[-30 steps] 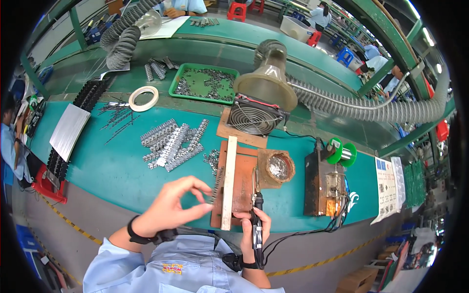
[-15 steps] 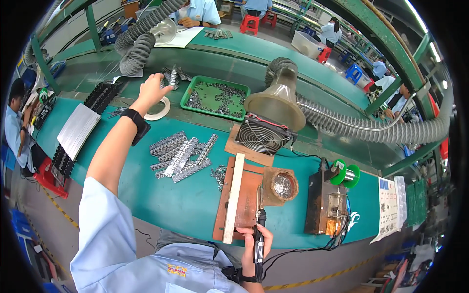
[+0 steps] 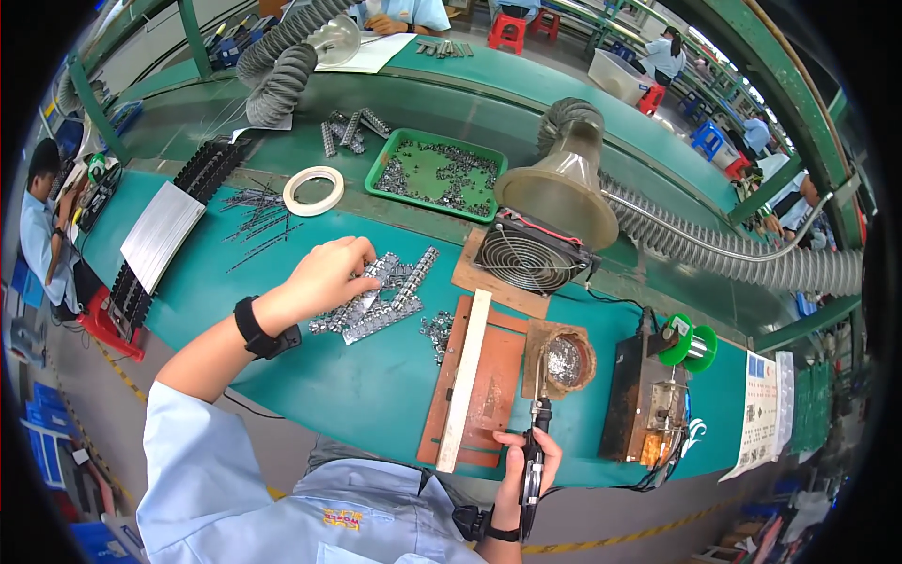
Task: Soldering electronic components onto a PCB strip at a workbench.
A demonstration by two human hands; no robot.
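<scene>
My left hand (image 3: 331, 274) is over a pile of silvery strips of small metal parts (image 3: 383, 318) on the green mat. Its thumb and fingers are curled closed on a strip at the top of the pile; the palm hides part of it. In my right hand (image 3: 539, 461) is a black-handled soldering iron (image 3: 532, 468), pointing away from me. Its tip reaches the left side of a round solder pot (image 3: 587, 361) with shiny metal inside. Left of the iron, a pale wooden bar (image 3: 464, 381) lies on a reddish-brown board (image 3: 498, 395).
A green tray (image 3: 427, 174) of small metal parts stands beyond the strips. Behind the pot are a black fan (image 3: 528, 256) and an extraction hood (image 3: 554, 197). A solder-reel unit (image 3: 631, 404) is at right. Left lie a tape ring (image 3: 299, 205) and thin dark pieces (image 3: 263, 214).
My left hand has come back from the far group of strips to the nearer pile. My right hand has moved slightly right, bringing the iron's tip to the solder pot.
</scene>
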